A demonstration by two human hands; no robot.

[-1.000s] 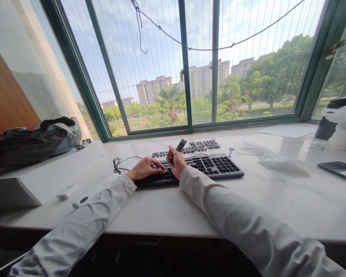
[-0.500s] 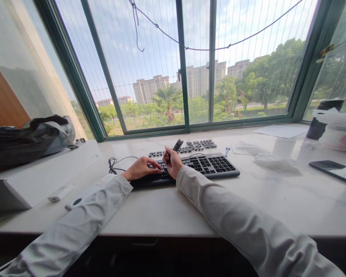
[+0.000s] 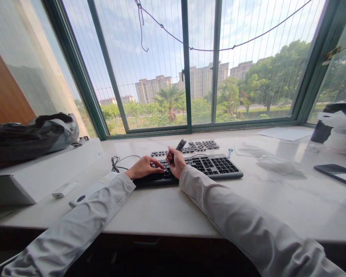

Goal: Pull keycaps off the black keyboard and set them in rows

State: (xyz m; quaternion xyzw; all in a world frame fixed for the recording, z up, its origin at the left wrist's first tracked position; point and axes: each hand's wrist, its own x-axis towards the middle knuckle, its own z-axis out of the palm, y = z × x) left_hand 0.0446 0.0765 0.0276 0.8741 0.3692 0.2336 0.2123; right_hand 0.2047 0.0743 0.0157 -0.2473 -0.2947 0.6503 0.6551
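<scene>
A black keyboard (image 3: 219,166) lies on the white countertop, many of its key positions on the right side without keycaps. Over its left part, my left hand (image 3: 145,168) is bent with thumb and fingertips brought close together at the keys. Whatever sits between those tips is too small to make out. My right hand (image 3: 177,163) is closed round a black brush (image 3: 181,145), whose wider end points up and away; its lower end is hidden by the fingers. Behind the keyboard, loose black keycaps (image 3: 203,145) lie in rows.
A blue keycap puller or razor-like tool (image 3: 230,152) lies behind the keyboard's right end. Crumpled clear plastic bags (image 3: 279,163) and a phone (image 3: 337,170) are on the right. A coiled black cable (image 3: 115,163) and white box (image 3: 60,171) are at left; the window (image 3: 187,77) stands behind.
The view has shifted slightly, so everything appears a little further right. Both hands keep nearly the same pose at the keyboard, and the brush stays in my right hand.
</scene>
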